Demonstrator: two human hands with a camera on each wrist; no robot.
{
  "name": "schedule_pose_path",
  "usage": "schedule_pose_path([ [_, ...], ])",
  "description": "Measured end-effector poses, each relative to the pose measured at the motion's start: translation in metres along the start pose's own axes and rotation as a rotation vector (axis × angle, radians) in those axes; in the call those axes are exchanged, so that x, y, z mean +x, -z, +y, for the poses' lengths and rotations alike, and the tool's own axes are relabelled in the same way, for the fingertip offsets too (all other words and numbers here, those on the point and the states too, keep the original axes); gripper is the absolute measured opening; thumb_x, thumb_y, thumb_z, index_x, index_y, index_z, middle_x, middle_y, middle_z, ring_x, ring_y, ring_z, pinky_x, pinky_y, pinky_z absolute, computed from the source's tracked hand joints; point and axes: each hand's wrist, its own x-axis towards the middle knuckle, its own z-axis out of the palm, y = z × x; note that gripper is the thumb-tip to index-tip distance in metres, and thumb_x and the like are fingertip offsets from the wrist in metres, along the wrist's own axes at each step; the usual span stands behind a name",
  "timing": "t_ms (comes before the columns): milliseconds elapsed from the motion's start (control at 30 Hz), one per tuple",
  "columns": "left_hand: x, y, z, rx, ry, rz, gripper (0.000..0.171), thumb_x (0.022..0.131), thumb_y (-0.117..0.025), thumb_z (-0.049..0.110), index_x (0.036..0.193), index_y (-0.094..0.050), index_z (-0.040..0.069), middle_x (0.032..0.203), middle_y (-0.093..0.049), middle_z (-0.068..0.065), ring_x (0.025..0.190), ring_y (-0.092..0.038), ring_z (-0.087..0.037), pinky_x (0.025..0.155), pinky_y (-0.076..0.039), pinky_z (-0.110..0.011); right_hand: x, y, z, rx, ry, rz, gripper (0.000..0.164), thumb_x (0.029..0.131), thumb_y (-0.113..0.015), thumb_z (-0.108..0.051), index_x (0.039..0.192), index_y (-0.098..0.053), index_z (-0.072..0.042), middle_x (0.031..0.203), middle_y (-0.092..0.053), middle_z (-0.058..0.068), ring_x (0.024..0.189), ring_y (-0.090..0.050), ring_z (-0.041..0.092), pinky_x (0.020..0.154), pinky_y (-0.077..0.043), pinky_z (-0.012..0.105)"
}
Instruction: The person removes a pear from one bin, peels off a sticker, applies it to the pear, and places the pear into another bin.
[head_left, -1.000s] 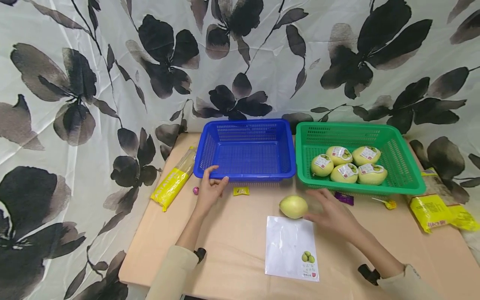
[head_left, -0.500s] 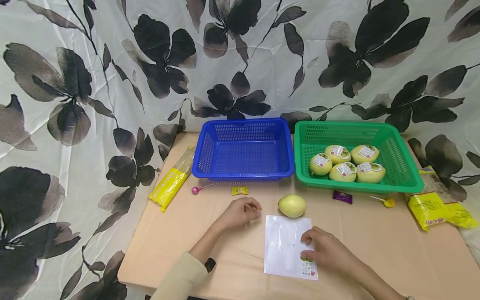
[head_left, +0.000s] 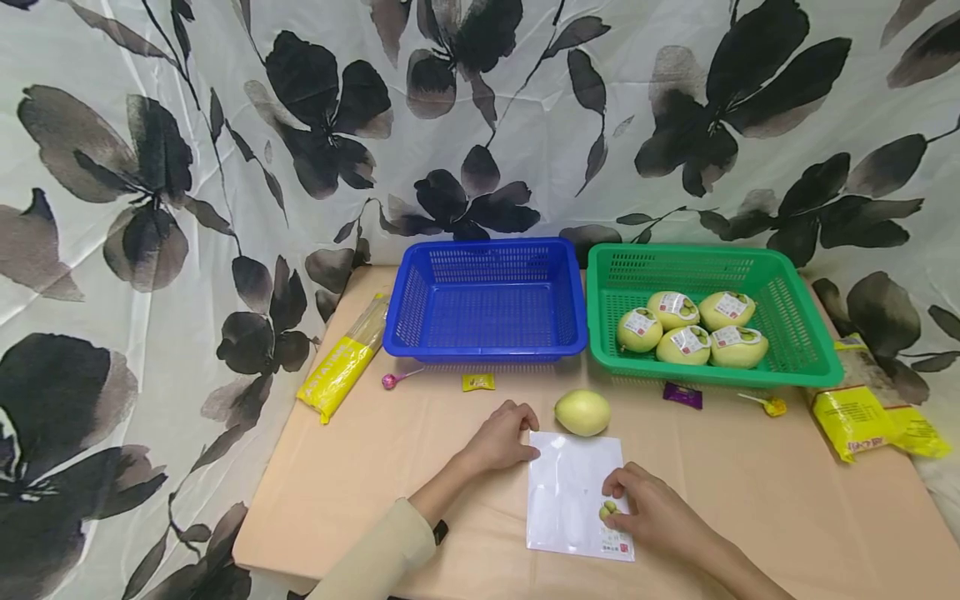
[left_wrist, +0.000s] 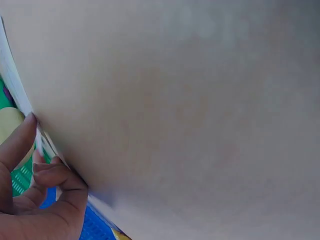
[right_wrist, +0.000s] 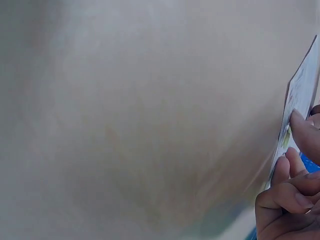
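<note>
A white sticker sheet [head_left: 570, 487] lies flat on the tan table [head_left: 375, 475] near its front edge. My left hand [head_left: 504, 435] has its fingers curled at the sheet's top left corner and pinches the edge; the left wrist view shows that hand [left_wrist: 42, 165] close up, thumb and fingers on the white edge. My right hand [head_left: 643, 507] picks with curled fingertips at the pear sticker [head_left: 609, 510] in the sheet's lower right. The right wrist view has the sheet [right_wrist: 301, 92] and the hand [right_wrist: 292, 197]. A bare yellow-green pear [head_left: 582, 412] rests just beyond the sheet.
A blue basket [head_left: 486, 346] stands behind, nothing in it. To its right a green basket [head_left: 810, 354] holds several labelled pears [head_left: 684, 343]. Small candies [head_left: 477, 382] and a lollipop [head_left: 390, 381] lie in front of the baskets. Yellow packets [head_left: 341, 371] lie at the far left and right.
My left hand left the blue basket's rim and came back to the sheet's top left corner. My right hand drew back from the pear and settled on the sheet's sticker.
</note>
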Motion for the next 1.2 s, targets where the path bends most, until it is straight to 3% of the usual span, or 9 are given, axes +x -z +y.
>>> schedule_pose_path([
  [200, 0.001, 0.0, -0.001, -0.018, -0.048, -0.005, 0.034, 0.082, -0.087, 0.012, 0.104, -0.061, 0.014, 0.1, -0.061, -0.001, 0.09, -0.05, -0.008, 0.084, -0.044, -0.022, -0.001, 0.0, -0.001, 0.022, -0.021, -0.008, 0.031, 0.081, -0.089, -0.02, 0.097, -0.063, -0.021, 0.095, -0.055, -0.012, 0.084, -0.049, 0.001, 0.071, -0.047, 0.022],
  [367, 0.002, 0.001, -0.002, -0.007, -0.086, -0.011, 0.02, 0.084, -0.084, 0.009, 0.098, -0.071, 0.015, 0.094, -0.064, -0.001, 0.089, -0.052, -0.008, 0.082, -0.044, -0.021, -0.001, 0.0, -0.002, 0.062, -0.024, 0.006, 0.029, 0.083, -0.087, -0.018, 0.092, -0.06, -0.023, 0.092, -0.054, -0.01, 0.081, -0.047, 0.001, 0.067, -0.043, 0.02],
  [500, 0.001, 0.001, -0.002, -0.006, -0.073, -0.039, 0.013, 0.085, -0.083, 0.011, 0.096, -0.078, 0.017, 0.095, -0.063, -0.001, 0.09, -0.052, -0.009, 0.082, -0.044, -0.022, -0.002, -0.001, -0.002, 0.1, -0.037, 0.013, 0.023, 0.089, -0.083, -0.018, 0.09, -0.06, -0.024, 0.09, -0.054, -0.01, 0.078, -0.045, 0.0, 0.064, -0.039, 0.019],
  [700, 0.0, 0.004, -0.001, 0.009, -0.048, -0.078, 0.02, 0.082, -0.088, 0.017, 0.099, -0.078, 0.019, 0.101, -0.06, 0.001, 0.091, -0.049, -0.006, 0.083, -0.044, -0.023, -0.003, 0.0, 0.001, 0.144, -0.038, 0.015, 0.02, 0.094, -0.076, -0.013, 0.09, -0.061, -0.024, 0.084, -0.051, -0.012, 0.074, -0.042, -0.002, 0.061, -0.037, 0.02],
  [900, 0.0, 0.005, 0.001, 0.026, -0.056, -0.087, 0.02, 0.082, -0.089, 0.018, 0.099, -0.077, 0.018, 0.099, -0.058, 0.0, 0.088, -0.046, -0.008, 0.081, -0.043, -0.024, -0.009, 0.013, 0.007, 0.235, 0.009, -0.051, 0.018, 0.096, -0.073, -0.012, 0.092, -0.061, -0.025, 0.089, -0.056, -0.011, 0.078, -0.046, -0.001, 0.062, -0.04, 0.021],
  [1200, -0.001, 0.004, 0.002, 0.039, -0.048, -0.082, 0.019, 0.082, -0.089, 0.017, 0.098, -0.077, 0.018, 0.1, -0.059, 0.0, 0.091, -0.048, -0.007, 0.087, -0.045, -0.023, -0.015, 0.037, 0.017, 0.283, 0.18, -0.181, 0.015, 0.094, -0.076, -0.017, 0.096, -0.062, -0.022, 0.093, -0.059, -0.009, 0.084, -0.052, 0.001, 0.067, -0.043, 0.019],
])
